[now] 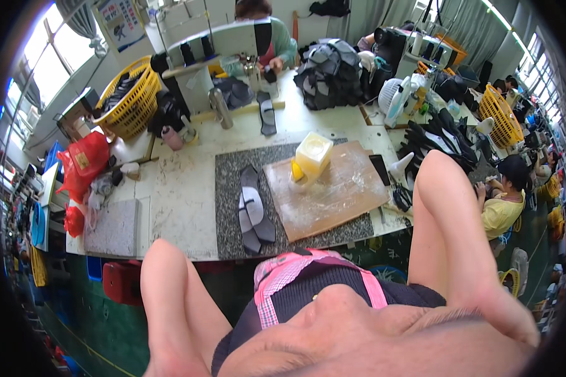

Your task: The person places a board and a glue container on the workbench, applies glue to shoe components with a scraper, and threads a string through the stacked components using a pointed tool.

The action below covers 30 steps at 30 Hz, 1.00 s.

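Note:
Both my arms are bent with the elbows raised over the table edge and the forearms coming back toward my head. My left hand is out of the picture; only its forearm shows at the lower left. Part of my right hand shows at the lower right rim, its fingers hidden. In front of me, a brown board with whitish smears lies on a speckled stone slab. On the board stands a translucent square container with a yellow piece at its side. Grey-and-black shoe upper pieces lie left of the board.
A sewing machine stands across the table, with a person in green behind it. Dark cut pieces are heaped at the back. Yellow baskets, a red bag and a white fan stand around. A person in yellow sits right.

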Tool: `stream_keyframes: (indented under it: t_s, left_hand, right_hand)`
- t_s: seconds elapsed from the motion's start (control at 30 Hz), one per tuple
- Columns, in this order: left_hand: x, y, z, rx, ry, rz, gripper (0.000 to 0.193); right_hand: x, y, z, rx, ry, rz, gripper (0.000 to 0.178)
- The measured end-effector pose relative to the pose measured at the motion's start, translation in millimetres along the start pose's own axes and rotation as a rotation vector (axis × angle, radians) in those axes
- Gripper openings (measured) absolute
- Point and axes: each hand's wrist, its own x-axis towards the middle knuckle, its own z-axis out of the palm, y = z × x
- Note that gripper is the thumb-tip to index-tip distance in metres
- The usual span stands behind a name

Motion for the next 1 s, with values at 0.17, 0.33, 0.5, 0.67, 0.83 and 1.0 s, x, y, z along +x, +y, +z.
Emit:
stream_keyframes:
  t_s: [0.17,0.33,0.5,0.67,0.83,1.0]
  left_hand:
    - [-20,23,-13,0.005,0.078,0.043,0.005]
    - [-50,-8,15,-0.217,0.157,-0.431,0.003]
    - [-33,-21,12,-0.363,0.166,-0.568,0.002]
    - [-21,-8,-40,-0.182,0.049,-0.215,0.023]
    - [-38,8,-92,0.254,-0.192,0.122,0.036]
    - [-71,16,-126,0.404,-0.34,-0.258,0.022]
  right_hand:
    - [-36,-12,-12,-0.365,0.236,-0.391,0.017]
    - [-80,-22,-34,-0.542,0.373,-0.467,0.013]
    - [-110,11,-34,-0.598,0.321,-0.258,0.008]
    - [-143,17,-19,-0.689,0.254,-0.01,0.007]
    - [-216,16,3,-0.751,0.035,0.396,0.013]
    - [-267,-9,38,-0.689,-0.277,1.265,0.029]
